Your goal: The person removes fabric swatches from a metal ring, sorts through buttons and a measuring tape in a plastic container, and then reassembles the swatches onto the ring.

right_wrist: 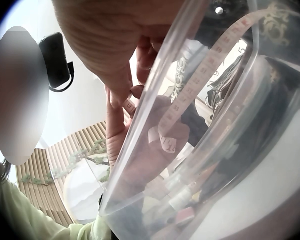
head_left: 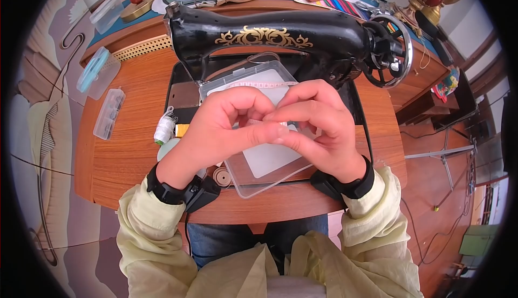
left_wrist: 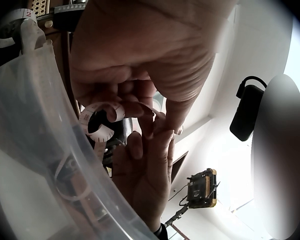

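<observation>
Both hands meet over a clear plastic box (head_left: 245, 190) in the head view, their fingertips close together. A white tape measure (left_wrist: 99, 134) with printed marks hangs in a loose curl by the fingers. My left hand (head_left: 218, 128) pinches the tape with thumb and fingers. Opposite it, my right hand (head_left: 324, 128) pinches the tape too, its thumb tip against the left thumb tip. Seen through the box wall in the right wrist view, a long stretch of tape measure (right_wrist: 202, 75) runs off from the hands. The fingers partly hide the held part. A white sheet (head_left: 264, 160) lies in the box.
A black sewing machine (head_left: 270, 31) stands just behind the box, its handwheel (head_left: 402, 55) at right. White thread (head_left: 164, 129) and a round wooden piece (head_left: 222, 176) lie left of the box. Farther left are a small clear case (head_left: 109, 113) and a blue-topped container (head_left: 96, 70).
</observation>
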Available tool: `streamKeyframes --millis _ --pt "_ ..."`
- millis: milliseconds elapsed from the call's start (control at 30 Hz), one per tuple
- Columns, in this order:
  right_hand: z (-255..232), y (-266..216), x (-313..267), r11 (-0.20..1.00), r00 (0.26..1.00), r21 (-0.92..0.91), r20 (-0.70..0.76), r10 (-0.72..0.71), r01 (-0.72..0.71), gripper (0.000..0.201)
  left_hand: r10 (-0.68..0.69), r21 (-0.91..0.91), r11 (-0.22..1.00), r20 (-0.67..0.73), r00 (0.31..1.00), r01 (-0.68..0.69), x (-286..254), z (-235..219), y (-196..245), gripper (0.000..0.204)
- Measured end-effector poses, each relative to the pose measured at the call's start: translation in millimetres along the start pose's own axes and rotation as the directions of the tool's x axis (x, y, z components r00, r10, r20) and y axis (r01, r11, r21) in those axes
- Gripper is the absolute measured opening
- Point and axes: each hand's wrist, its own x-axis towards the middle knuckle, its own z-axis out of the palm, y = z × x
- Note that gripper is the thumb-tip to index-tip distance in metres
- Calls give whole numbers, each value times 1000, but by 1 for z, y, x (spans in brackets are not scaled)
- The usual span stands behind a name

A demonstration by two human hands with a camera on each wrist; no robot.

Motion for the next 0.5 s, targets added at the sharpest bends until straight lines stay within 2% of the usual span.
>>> streamKeyframes --millis 33,133,233,500 --pt "0 -1 0 1000 1000 -6 -6 2 -2 28 -22 -43 999 -12 1000 22 0 2 2 14" --pt "1 1 -1 1000 999 12 -43 17 -16 28 -31 -20 999 -20 999 30 0 3 5 17" --pt "0 0 1 1000 1000 -1 -30 0 0 28 3 -30 1000 -13 1000 -4 0 3 3 18" --pt "-1 -2 1 1000 1000 -14 -13 7 -7 29 -17 -13 1000 -2 1000 17 0 2 3 14"
